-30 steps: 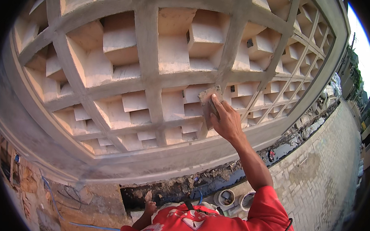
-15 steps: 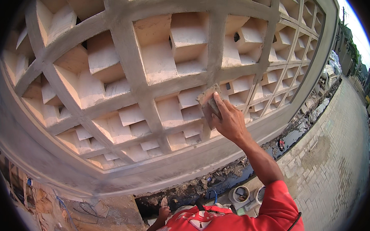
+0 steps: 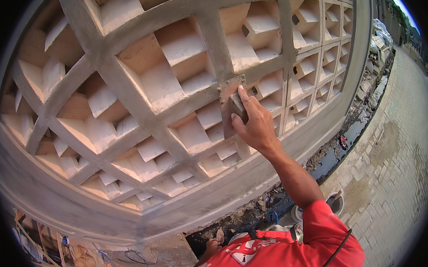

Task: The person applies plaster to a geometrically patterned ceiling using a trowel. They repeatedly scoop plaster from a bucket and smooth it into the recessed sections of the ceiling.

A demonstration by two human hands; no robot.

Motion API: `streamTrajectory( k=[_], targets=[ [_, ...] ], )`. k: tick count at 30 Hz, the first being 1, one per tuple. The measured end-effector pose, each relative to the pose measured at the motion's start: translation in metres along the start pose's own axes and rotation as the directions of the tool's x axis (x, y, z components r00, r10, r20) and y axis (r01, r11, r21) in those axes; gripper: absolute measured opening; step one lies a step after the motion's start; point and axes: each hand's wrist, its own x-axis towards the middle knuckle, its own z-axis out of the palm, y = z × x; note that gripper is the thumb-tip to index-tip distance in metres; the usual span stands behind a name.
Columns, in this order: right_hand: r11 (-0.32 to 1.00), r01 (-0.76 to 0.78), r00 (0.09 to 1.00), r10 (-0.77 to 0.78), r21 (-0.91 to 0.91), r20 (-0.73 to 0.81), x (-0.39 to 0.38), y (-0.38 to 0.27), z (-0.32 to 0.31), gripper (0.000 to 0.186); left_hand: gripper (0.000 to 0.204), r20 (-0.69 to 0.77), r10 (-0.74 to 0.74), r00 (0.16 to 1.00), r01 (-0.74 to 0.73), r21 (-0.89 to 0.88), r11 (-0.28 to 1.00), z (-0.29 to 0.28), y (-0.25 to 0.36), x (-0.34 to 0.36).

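Observation:
My right hand (image 3: 252,121) grips the handle of a flat plastering trowel (image 3: 226,124), its plate caked with mortar, against a grey strip of the breeze-block wall (image 3: 160,24). The wall is a grid of square recesses holding pale, angled blocks, framed by grey strips. My index finger stretches up over the trowel while the thumb is at its near side. My left hand (image 3: 213,244) is small and low beside my red-shirted body, and its fingers are too unclear to read.
A muddy ditch (image 3: 332,158) with dark water and rubble runs along the wall's base. Beyond it are buckets (image 3: 335,204) and a paved lane (image 3: 383,188). Pale bags and debris (image 3: 378,35) are piled farther along. Boards and cables (image 3: 47,240) lie at lower left.
The view has turned, showing the wall tilted and the lane higher at right. My right hand and trowel now appear higher and further left in the picture, still on the wall.

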Motion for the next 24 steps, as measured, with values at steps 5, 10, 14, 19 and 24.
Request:
streamTrajectory(
  k=[5,10,14,19,24],
  targets=[
    [0.996,-0.058,0.996,0.062,-0.063,0.069,0.014,-0.017,0.017,0.072,0.019,-0.016,-0.049,0.999,0.049,0.001,0.999,-0.011,0.008,-0.009],
    [1.0,0.013,0.998,-0.014,0.015,0.062,-0.011,-0.012,0.012,0.071,0.021,-0.023,-0.092,0.995,0.092,-0.018,0.996,-0.009,0.006,-0.012],
    [0.994,-0.104,0.992,0.106,0.039,-0.065,0.022,-0.011,0.008,0.07,0.023,-0.041,-0.118,0.992,0.117,-0.026,0.993,-0.013,0.009,-0.016],
    [0.998,-0.055,0.984,0.049,0.029,0.172,-0.003,-0.021,0.019,0.068,0.025,-0.053,-0.15,0.987,0.148,-0.042,0.988,-0.011,0.009,-0.015],
    [0.989,-0.122,0.99,0.128,0.082,-0.064,0.016,-0.015,0.0,0.067,0.028,-0.067,-0.196,0.978,0.19,-0.088,0.978,-0.006,0.012,-0.015]
  ],
)
